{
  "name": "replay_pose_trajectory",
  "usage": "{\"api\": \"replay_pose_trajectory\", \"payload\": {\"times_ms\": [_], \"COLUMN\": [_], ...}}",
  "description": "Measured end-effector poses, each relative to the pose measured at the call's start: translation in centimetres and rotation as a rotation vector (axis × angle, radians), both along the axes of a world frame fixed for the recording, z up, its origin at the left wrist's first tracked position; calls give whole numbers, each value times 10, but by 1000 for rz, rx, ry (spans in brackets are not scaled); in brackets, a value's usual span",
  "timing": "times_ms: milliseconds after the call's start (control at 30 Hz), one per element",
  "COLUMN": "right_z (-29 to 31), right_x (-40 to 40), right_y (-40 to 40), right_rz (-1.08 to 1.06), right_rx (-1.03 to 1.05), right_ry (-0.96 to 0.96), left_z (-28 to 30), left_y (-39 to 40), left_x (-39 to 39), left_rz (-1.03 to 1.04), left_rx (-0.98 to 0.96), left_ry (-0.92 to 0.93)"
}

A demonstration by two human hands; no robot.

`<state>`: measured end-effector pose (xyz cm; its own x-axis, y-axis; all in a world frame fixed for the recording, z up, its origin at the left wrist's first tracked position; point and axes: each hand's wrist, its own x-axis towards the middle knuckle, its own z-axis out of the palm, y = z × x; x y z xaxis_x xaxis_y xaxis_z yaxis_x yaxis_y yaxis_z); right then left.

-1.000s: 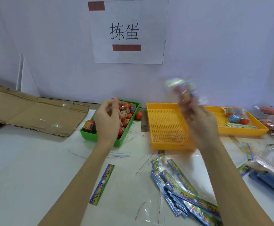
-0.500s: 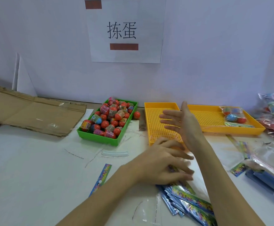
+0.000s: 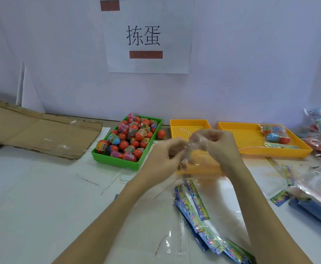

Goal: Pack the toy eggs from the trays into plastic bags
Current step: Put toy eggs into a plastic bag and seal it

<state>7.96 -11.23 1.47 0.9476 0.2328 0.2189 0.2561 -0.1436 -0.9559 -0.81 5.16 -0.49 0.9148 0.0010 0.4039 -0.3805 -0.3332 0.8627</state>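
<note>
Both hands, left hand (image 3: 165, 157) and right hand (image 3: 220, 147), pinch an empty plastic bag (image 3: 193, 149); toy eggs (image 3: 131, 140) heaped in green tray (image 3: 117, 162), few packed bags (image 3: 275, 133) seen

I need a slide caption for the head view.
Both hands open a clear plastic bag beside the green tray of toy eggs.

Two bare forearms reach in from the lower edge, with no sleeve showing on either one. The left hand (image 3: 163, 159) and the right hand (image 3: 222, 147) wear no gloves, rings, watch or wristband. The fingers are blurred, so nails cannot be made out.
</note>
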Motion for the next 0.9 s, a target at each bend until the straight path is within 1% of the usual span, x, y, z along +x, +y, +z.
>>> {"api": "replay_pose_trajectory", "payload": {"times_ms": [100,167,233,300,400,467,533,633,733,833,867,900], "right_z": [0,0,0,-1,-3,-4,-4,-4,-3,-3,-3,-3], "right_x": [-2,-2,-3,-4,-8,-10,-10,-8,-8,-6,-5,-3], "right_y": [4,6,6,8,14,18,19,18,18,15,13,11], "right_rz": [-31,-75,-88,-64,-9,17,9,50,89,159,147,91], "right_rx": [-93,-182,-214,-213,-231,-236,-234,-187,-163,-157,-155,-160], "right_ry": [-55,-141,-217,-267,-327,-333,-332,-281,-259,-220,-210,-211], "left_z": [3,1,0,1,5,7,7,5,4,6,6,5], "left_y": [11,15,18,19,18,17,16,13,11,14,15,17], "left_x": [4,7,9,10,9,7,7,7,6,5,4,5], "left_rz": [102,182,246,247,136,63,40,83,133,168,194,250], "left_rx": [-273,-367,-437,-523,-668,-688,-674,-685,-704,-676,-680,-646], "left_ry": [64,77,74,84,149,212,259,275,232,212,213,210]}}
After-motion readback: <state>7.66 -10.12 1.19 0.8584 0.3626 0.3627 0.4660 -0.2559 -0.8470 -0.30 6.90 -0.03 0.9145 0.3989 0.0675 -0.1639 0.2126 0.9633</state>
